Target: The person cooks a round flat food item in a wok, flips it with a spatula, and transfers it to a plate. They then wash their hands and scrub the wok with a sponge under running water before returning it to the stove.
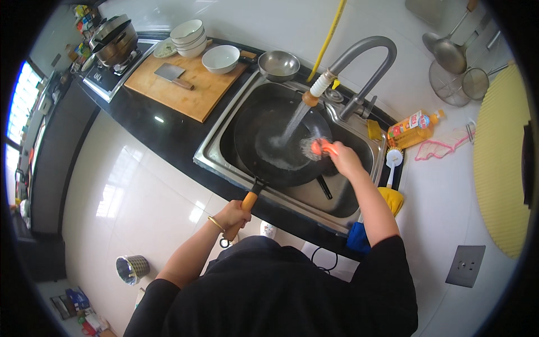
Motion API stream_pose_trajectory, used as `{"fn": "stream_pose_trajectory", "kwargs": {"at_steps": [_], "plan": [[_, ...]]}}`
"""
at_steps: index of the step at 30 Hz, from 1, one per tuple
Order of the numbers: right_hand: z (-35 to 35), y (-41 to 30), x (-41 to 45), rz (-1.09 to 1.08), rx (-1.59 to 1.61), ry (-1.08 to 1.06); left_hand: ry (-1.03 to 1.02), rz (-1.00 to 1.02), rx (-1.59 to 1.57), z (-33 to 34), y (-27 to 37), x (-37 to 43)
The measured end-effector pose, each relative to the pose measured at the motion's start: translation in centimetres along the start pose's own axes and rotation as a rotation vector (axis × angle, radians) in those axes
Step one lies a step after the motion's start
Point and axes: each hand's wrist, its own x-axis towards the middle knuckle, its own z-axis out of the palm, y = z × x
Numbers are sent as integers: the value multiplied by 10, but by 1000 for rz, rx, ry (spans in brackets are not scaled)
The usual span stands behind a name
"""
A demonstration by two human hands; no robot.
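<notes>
A large black wok rests in the stainless steel sink, its wooden handle sticking out over the front rim. My left hand is closed around that handle. In my right hand is the orange handle of a steel-wool scrubber, whose wire head is against the right side of the wok's inside. Water runs from the curved faucet through a white spout extension into the wok, where some water has pooled. A black handle of another item shows below the wok in the sink.
Left of the sink, a cutting board carries a cleaver, a white bowl and stacked bowls. A metal bowl sits behind the sink. To the right are a detergent bottle, dish brush and yellow cloth.
</notes>
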Motion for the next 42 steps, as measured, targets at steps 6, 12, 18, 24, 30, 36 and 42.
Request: {"fn": "stream_pose_trajectory", "kwargs": {"at_steps": [6,12,18,24,30,36,42], "plan": [[45,-5,55,-133,-382,-256,17,-26,-14,3,7,-5],[69,-22,39,-296,32,-567,1,-48,-20,2,6,-4],[132,-70,47,-309,372,-346,29,-89,24,4,19,-11],[153,-89,82,-23,43,-274,45,-77,96,2,23,-14],[116,-56,71,-23,-115,-292,41,-64,66,0,18,-13],[96,-54,36,-184,53,-508,33,-85,25,0,18,-11],[165,-96,71,-134,443,-142,46,-132,130,1,19,-8]]}}
